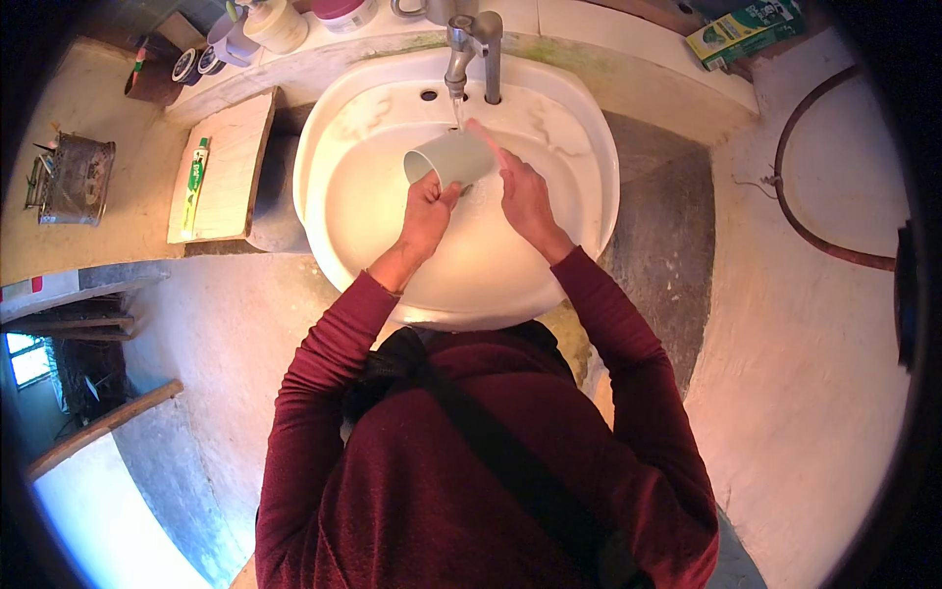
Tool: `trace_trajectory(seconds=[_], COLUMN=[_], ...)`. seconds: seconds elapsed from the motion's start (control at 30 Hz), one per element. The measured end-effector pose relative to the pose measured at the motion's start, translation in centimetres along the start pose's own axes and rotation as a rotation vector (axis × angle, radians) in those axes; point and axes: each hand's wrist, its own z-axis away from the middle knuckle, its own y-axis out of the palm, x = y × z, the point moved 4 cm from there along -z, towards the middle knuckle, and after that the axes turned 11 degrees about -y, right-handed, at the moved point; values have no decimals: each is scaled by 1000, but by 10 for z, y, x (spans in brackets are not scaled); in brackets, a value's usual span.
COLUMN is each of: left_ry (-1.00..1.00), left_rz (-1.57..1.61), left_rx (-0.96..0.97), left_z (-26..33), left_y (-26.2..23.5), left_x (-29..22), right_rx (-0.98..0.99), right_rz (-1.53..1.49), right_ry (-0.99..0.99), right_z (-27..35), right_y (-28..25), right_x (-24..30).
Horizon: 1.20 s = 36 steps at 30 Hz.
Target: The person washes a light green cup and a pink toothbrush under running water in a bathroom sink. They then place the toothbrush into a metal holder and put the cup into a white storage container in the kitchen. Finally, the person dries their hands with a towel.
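Observation:
A pale green cup (449, 157) lies tilted on its side over the white basin (365, 187), its mouth facing left. My left hand (428, 208) grips it from below. My right hand (523, 191) touches the cup's base end, fingers stretched toward the thin stream of water falling from the metal tap (473, 49). Both forearms wear dark red sleeves.
A wooden board (235, 147) left of the basin carries a green and white tube (195, 183). A metal mesh holder (75, 179) stands further left. Jars and pots (275, 22) line the ledge behind. A green box (746, 29) lies at back right; a curved hose (791, 211) hangs right.

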Motion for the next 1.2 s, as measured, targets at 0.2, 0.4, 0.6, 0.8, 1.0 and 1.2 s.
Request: trace_trajectory(seconds=[0.2, 0.4, 0.6, 0.8, 1.0, 1.2], left_ry=[-387, -213, -166, -132, -148, -341], left_rz=[277, 148, 84, 144, -26, 280], left_rx=[-42, -139, -153, -200, -84, -70], left_z=[12, 11, 5, -4, 6, 9], left_y=[6, 6, 4, 0, 3, 3], left_x=[-19, -15, -3, 12, -3, -20], right_rx=[-40, 241, 159, 234, 130, 22], right_rz=[-97, 94, 190, 187, 82, -14], right_ry=[13, 81, 33, -85, 107, 19], right_z=[7, 11, 12, 24, 0, 4], right_y=[18, 13, 10, 22, 5, 10], right_x=[-13, 7, -5, 29, -8, -6])
